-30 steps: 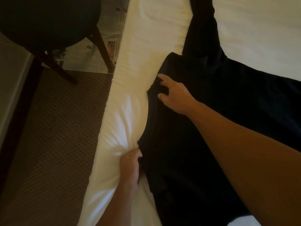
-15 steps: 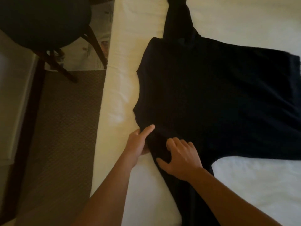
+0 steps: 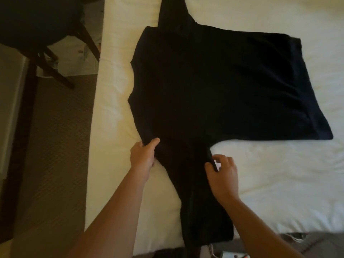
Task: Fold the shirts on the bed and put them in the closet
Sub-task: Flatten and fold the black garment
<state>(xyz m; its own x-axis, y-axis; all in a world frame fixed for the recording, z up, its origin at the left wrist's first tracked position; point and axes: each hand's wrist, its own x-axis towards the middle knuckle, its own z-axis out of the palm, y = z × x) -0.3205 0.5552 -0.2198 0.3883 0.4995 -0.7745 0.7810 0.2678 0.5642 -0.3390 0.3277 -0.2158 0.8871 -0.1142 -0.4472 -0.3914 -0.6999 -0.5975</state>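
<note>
You have one dark shirt spread flat on the white bed, close to the left edge of the bed. Its body lies toward the right with the hem on the far right, one sleeve goes to the far side, and the other sleeve comes toward you over the near edge of the bed.

Your two hands are apart, one on each side of the near sleeve where it joins the body. Your left hand grips the shoulder edge of the shirt, with the thumb on top of the cloth. Your right hand pinches the edge of the cloth just beside the underarm.

In my judgement the task is at its beginning. The shirt is laid out, but no fold is visible yet: both sleeves are open and the body is at full length. What is left seems to be the sleeve folds, the fold of the body, and then the carrying to the closet, which is not in view. I can see only this one shirt on the bed. On the left, on the floor, stands a dark chair.
</note>
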